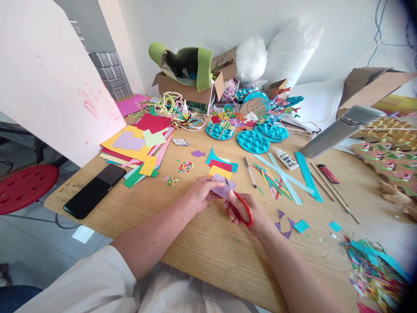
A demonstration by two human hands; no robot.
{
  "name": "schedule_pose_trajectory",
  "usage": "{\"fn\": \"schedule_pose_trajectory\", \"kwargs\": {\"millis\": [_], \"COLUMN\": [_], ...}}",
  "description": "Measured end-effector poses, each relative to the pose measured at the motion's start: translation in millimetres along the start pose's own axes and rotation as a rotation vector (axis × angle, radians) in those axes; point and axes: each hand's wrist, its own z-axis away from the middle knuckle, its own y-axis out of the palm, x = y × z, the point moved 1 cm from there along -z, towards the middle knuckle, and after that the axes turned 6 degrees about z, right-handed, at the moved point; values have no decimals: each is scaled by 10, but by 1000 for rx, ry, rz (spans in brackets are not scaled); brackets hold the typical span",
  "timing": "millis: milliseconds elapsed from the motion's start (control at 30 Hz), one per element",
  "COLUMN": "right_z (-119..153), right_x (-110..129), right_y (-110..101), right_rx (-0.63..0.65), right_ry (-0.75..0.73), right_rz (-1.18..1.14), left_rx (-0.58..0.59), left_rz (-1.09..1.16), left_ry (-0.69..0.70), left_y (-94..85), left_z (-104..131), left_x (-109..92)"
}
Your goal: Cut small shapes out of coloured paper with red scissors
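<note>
My left hand (202, 194) pinches a small piece of light purple paper (220, 188) by its left side, above the front part of the table. In my right hand (250, 213) is a pair of scissors with red handles (246, 208); the blades lie at the purple paper, their tip over its upper part. Just beyond are a yellow paper piece (220, 172), a red one (223, 164) and a teal one (213, 156), overlapping. A purple paper fish (198, 153) lies farther left, with two small heaps of coloured paper dots (186, 167) near it.
Stacked coloured paper (130, 145) and a black phone (94, 191) lie left. Rightward are a pen (250, 172), paper strips (273, 180), a glue bottle (286, 158), wooden sticks (335, 195) and a grey flask (339, 130). Paper scraps (374, 269) heap at front right; blue scalloped discs (253, 141) stand behind.
</note>
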Motion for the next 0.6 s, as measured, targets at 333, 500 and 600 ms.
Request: {"fn": "schedule_pose_trajectory", "kwargs": {"millis": [333, 500, 600], "right_z": [5, -3, -13], "right_x": [-12, -29, -45], "right_y": [0, -5, -8], "right_rx": [-5, -15, -17], "right_ry": [-7, -6, -3], "right_rz": [18, 19, 17], "left_rx": [-4, 2, 7], "left_rz": [5, 3, 8], "left_ry": [0, -2, 2], "left_y": [-1, -9, -9], "left_z": [-5, -8, -9], "left_x": [8, 10, 11]}}
